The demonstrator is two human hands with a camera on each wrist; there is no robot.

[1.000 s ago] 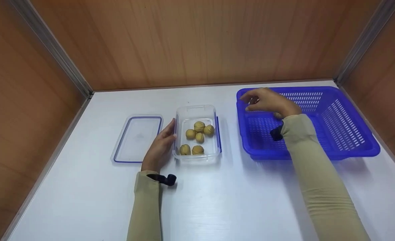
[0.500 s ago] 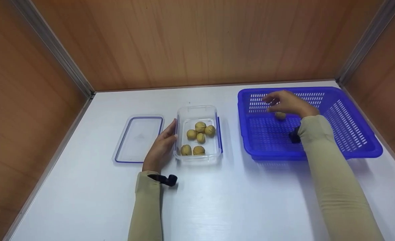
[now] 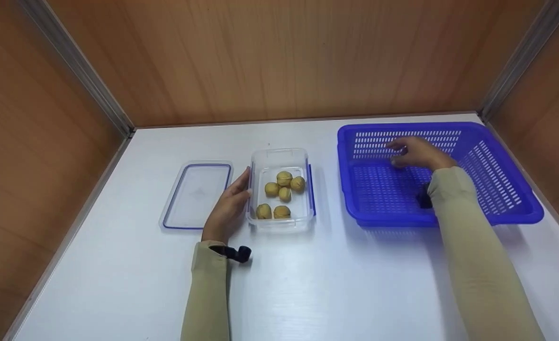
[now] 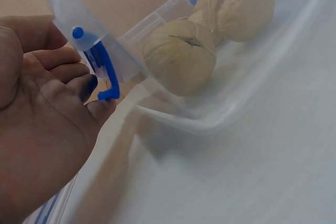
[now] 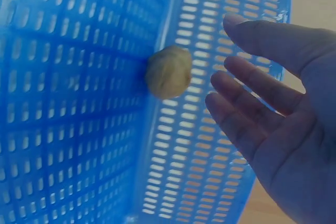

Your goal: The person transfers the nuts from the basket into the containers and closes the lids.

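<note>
Here the right hand [image 5: 278, 129] hung open inside the blue basket [image 3: 497, 199], a walnut [image 5: 168, 72] lying just beside its fingers. The open left hand [image 3: 227, 208] steadied the clear box [image 3: 279, 156]; probably another walnut needed fetching.

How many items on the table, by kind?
Walnuts: 6, namely 5 in the clear box and 1 in the basket
Clear box: 1
Lid: 1
Blue basket: 1
Total: 9
</note>
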